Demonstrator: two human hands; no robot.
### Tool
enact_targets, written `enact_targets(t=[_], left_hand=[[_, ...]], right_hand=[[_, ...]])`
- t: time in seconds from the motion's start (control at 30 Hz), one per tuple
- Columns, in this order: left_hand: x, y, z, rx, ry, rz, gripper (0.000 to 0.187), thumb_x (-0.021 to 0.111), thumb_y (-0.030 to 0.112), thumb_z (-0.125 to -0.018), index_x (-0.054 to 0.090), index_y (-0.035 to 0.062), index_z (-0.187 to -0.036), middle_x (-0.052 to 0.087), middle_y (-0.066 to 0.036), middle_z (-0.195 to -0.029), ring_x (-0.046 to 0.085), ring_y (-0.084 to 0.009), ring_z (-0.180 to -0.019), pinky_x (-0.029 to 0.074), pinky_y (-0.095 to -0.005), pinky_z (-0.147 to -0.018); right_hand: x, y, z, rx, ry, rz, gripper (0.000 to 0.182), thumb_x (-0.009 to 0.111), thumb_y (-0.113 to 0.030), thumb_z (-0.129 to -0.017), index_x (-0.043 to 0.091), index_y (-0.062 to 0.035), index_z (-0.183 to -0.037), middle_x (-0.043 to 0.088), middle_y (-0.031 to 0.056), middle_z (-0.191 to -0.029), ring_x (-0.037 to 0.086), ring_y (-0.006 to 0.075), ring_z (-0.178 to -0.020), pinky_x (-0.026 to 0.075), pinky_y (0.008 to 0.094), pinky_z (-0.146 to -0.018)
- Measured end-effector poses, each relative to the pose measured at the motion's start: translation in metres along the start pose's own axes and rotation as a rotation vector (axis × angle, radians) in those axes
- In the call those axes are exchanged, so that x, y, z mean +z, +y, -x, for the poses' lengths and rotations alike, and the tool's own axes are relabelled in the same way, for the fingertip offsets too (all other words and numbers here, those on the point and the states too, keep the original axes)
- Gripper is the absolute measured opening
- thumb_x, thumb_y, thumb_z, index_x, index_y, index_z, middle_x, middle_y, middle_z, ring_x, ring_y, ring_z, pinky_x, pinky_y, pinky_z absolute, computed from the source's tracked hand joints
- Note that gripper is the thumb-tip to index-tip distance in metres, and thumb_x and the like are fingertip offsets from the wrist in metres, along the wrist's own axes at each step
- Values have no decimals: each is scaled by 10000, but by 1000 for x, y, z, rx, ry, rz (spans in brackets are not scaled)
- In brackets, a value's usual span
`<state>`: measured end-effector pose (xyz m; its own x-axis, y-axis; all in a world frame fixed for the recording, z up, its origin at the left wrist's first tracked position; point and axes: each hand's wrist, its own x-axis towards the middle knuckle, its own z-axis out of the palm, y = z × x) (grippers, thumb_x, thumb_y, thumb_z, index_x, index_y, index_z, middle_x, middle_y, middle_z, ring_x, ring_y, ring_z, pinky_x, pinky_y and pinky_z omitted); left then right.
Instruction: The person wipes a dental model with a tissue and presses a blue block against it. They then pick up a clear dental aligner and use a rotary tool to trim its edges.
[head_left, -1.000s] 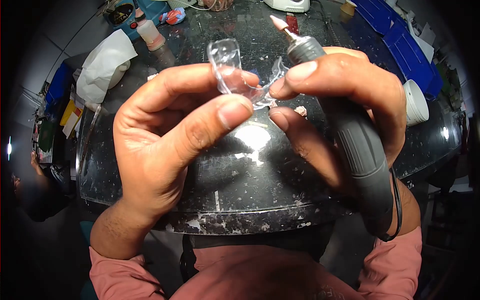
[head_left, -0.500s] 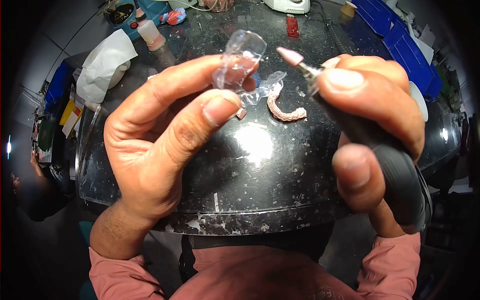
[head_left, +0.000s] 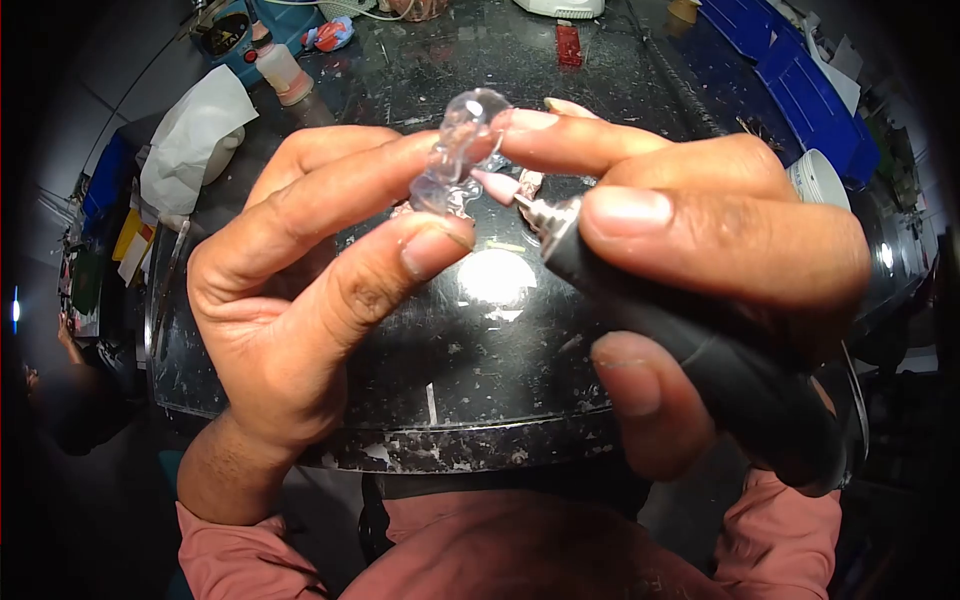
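Between thumb and index finger, my left hand (head_left: 310, 250) pinches a clear plastic dental aligner (head_left: 462, 140). My right hand (head_left: 720, 230) is wrapped round a black rotary handpiece (head_left: 700, 345), its body slanting down to the right. A pink conical grinding bit (head_left: 497, 187) at its tip is right at the aligner's lower edge. My right index finger reaches over to the aligner's upper right side. Behind the bit, a beige dental arch model (head_left: 531, 183) lies on the bench, mostly hidden by the hands and aligner.
The black, paint-flecked bench (head_left: 470, 370) spreads beneath my hands. At the back left stand a dropper bottle (head_left: 283, 68) of pink liquid and a crumpled white cloth (head_left: 200, 135). Blue trays (head_left: 815, 105) line the right side, near a white tub (head_left: 822, 178). A red block (head_left: 568, 45) lies at the back.
My right hand has moved left, bringing the bit to the aligner and the index finger against it. The aligner is turned in my left hand. The view has shifted slightly.
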<state>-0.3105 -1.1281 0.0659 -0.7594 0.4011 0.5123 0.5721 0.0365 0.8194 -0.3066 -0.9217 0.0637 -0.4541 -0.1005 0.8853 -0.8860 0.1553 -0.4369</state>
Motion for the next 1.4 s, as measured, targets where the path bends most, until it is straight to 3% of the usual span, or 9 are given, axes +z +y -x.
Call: enact_targets(t=[0.27, 0.47, 0.67, 0.9, 1.0, 1.4], left_hand=[[0, -4, 4, -74, 31, 120, 407, 731, 100, -839, 638, -58, -1202, 612, -176, -1274, 578, -261, -1192, 385, -400, -1083], [0, -8, 5, -72, 68, 147, 383, 733, 102, -837, 653, -51, -1179, 640, -158, -1225, 606, -253, -1147, 406, -384, -1063], [1, -7, 4, -73, 68, 111, 371, 734, 94, -838, 658, -44, -1174, 649, -151, -1208, 610, -244, -1146, 421, -376, -1055], [-2, -12, 3, 4, 2, 127, 375, 733, 96, -843, 657, -39, -1184, 645, -151, -1218, 612, -247, -1146, 419, -383, -1060], [0, -13, 3, -12, 26, 167, 387, 738, 86, -834, 654, -47, -1188, 641, -163, -1227, 606, -249, -1158, 417, -388, -1062], [0, -12, 6, -47, 62, 204, 368, 771, 98, -803, 688, -36, -1136, 652, -148, -1200, 626, -238, -1104, 440, -361, -1032]], right_hand=[[3, 13, 3, -163, 156, 5, 235, 712, -86, -775, 663, -17, -994, 669, 98, -874, 647, 225, -760, 524, 324, -700], [11, 23, 4, -292, 265, 0, 216, 725, 12, -730, 696, -19, -942, 686, 76, -824, 647, 189, -670, 535, 265, -593], [15, 23, 4, -302, 283, -30, 215, 713, 3, -732, 693, -8, -946, 675, 75, -804, 638, 196, -649, 535, 266, -579], [13, 26, 4, -334, 279, -99, 230, 702, 28, -718, 691, 1, -946, 678, 97, -826, 657, 198, -680, 552, 266, -599], [13, 18, 7, -241, 254, -68, 252, 708, 32, -705, 691, 12, -955, 687, 119, -872, 679, 210, -746, 572, 291, -670], [1, 34, -3, -206, 59, -58, 272, 708, -100, -781, 646, 15, -1020, 665, 132, -906, 675, 266, -856, 548, 371, -791]])
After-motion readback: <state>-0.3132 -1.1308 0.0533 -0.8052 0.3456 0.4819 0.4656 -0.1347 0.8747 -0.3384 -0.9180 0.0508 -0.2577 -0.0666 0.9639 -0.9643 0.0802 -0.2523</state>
